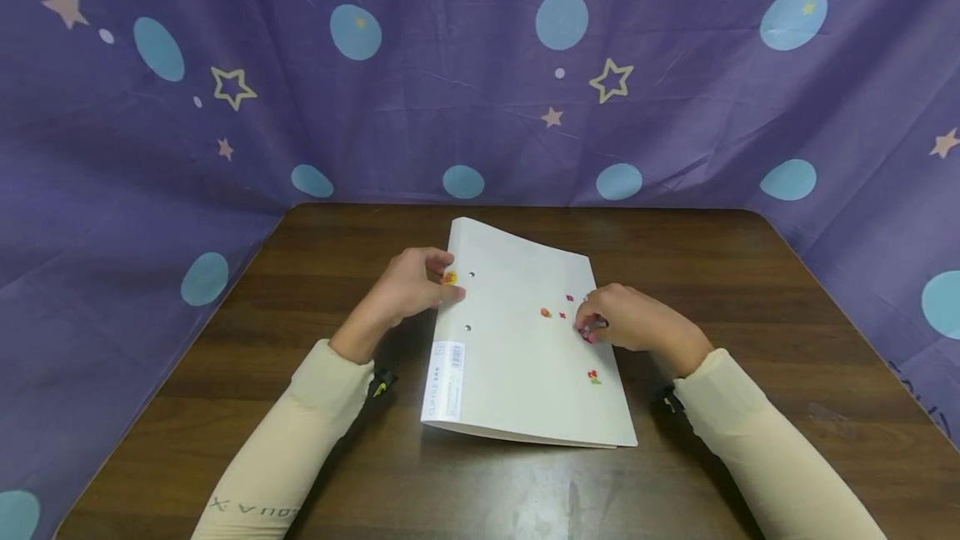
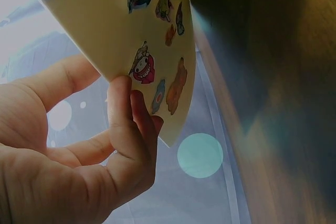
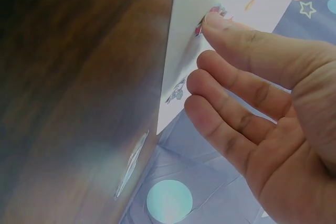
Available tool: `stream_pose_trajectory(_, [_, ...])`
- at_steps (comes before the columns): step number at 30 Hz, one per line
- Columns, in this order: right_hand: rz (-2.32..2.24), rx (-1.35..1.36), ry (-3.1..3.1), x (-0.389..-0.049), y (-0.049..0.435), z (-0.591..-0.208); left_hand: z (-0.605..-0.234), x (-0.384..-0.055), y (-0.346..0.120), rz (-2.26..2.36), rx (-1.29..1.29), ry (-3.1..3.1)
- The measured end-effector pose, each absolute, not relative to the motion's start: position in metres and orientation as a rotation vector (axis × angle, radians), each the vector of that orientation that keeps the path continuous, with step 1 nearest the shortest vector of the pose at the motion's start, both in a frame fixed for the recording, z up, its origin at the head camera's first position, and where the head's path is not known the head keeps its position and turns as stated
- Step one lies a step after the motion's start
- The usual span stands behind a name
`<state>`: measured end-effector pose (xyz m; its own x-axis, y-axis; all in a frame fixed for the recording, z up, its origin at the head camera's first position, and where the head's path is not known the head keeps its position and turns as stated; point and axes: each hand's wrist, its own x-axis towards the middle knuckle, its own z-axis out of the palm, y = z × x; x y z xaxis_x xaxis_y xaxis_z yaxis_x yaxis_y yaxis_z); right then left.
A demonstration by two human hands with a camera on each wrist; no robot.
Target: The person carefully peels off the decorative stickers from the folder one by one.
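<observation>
A white clip file folder (image 1: pixel 517 373) lies at an angle on the table, its front cover bowed. My left hand (image 1: pixel 412 283) grips its spine beside a yellow-orange sticker (image 1: pixel 449 278). In the left wrist view, curled fingers (image 2: pixel 123 114) lie against the folder's edge, near several cartoon stickers, one of a pink-hooded figure (image 2: pixel 143 69). At the cover's right side, my right hand (image 1: pixel 633 319) pinches a dark pink sticker (image 1: pixel 587 336) at the cover's surface. The thumb (image 3: pixel 215 22) overlaps that sticker in the right wrist view; the index finger is hidden behind it.
An orange sticker (image 1: pixel 545 313), small pink ones and a red flower sticker (image 1: pixel 593 376) dot the cover. A clear shiny piece (image 1: pixel 828 419) lies on the brown wooden table (image 1: pixel 750 273) at right. Purple cloth (image 1: pixel 450 123) with stars and dots hangs behind.
</observation>
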<state>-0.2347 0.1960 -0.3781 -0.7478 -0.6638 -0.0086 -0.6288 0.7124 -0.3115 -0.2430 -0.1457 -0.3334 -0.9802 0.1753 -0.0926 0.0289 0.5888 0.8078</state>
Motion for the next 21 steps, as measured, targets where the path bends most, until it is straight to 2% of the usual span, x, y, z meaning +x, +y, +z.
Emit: stream_pose_trajectory(21, [-0.417, -1.041, 2.778, -0.2347, 0.1944, -0.3785, -0.3346, -0.2435, -0.1446, 1.325, 0.173, 2.671])
